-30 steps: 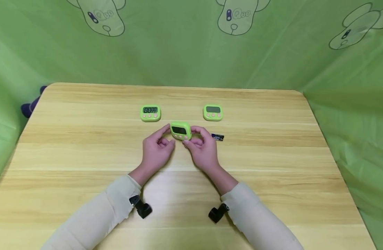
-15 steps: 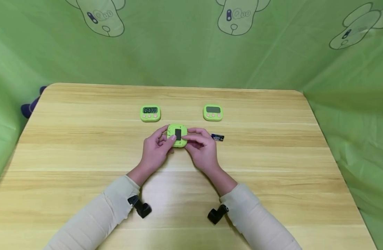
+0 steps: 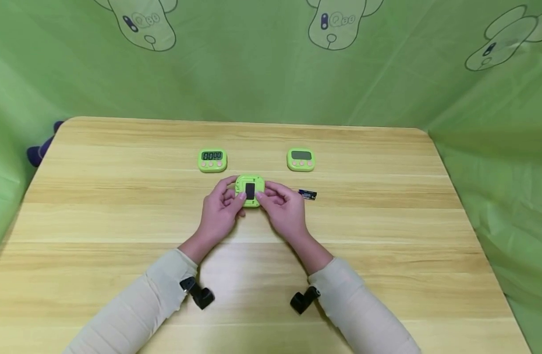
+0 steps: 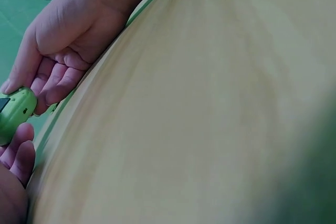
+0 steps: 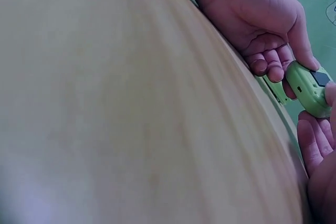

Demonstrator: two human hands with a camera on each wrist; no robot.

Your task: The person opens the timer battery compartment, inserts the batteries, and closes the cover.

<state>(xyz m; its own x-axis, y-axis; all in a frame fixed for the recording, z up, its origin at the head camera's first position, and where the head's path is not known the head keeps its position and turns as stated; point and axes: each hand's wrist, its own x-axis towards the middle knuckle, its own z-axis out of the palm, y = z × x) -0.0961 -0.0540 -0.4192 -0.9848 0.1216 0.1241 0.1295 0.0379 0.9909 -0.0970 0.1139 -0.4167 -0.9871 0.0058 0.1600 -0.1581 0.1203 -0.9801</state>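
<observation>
A smooth counter (image 3: 386,221) with pale yellow wood grain and rounded far corners stands before a creased green cloth (image 3: 253,83) printed with outlined cartoon heads. The beige sleeves (image 3: 134,300) are soft and wrinkled. Above the counter's middle is a timer (image 3: 250,180), a rounded block of light green plastic, its moulded back turned up to show shallow ridges and a flat dark rectangle at the centre. The left hand (image 3: 220,209) pinches its left side, thumb on the back and fingers curled about the edge; the right hand (image 3: 288,211) pinches the right side likewise. Farther off lie two matching timers, screens up with pink buttons: the left one (image 3: 212,161) reads 00:00, the right one (image 3: 301,160) has a blank grey screen. A dark cylindrical battery (image 3: 308,194) lies just right of the right hand.
</observation>
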